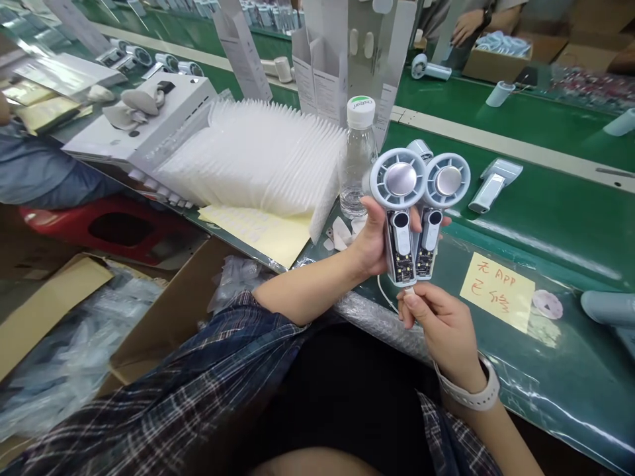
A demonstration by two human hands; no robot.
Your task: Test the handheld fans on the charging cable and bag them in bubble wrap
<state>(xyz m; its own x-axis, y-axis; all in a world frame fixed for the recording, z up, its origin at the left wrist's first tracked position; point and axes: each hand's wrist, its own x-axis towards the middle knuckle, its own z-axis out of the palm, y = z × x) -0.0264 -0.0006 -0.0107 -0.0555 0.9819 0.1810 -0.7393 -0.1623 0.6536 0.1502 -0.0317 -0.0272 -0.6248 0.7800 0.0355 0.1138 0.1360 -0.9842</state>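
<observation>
My left hand (373,239) grips two pale blue handheld fans side by side, the left fan (399,198) and the right fan (443,192), both upright with round heads on top. Their handles show exposed circuit boards at the lower end. My right hand (441,324) is just below them, pinching a white cable plug (409,291) at the bottom of the left fan. A thin white cable (384,295) curls down from there towards the table edge.
A water bottle (358,158) stands just left of the fans, beside a stack of white plastic bags (258,155). A yellow handwritten note (497,291) lies on the green table. More fans (491,185) lie further back. Cardboard boxes (163,317) sit lower left; another person's hand (469,25) works far back.
</observation>
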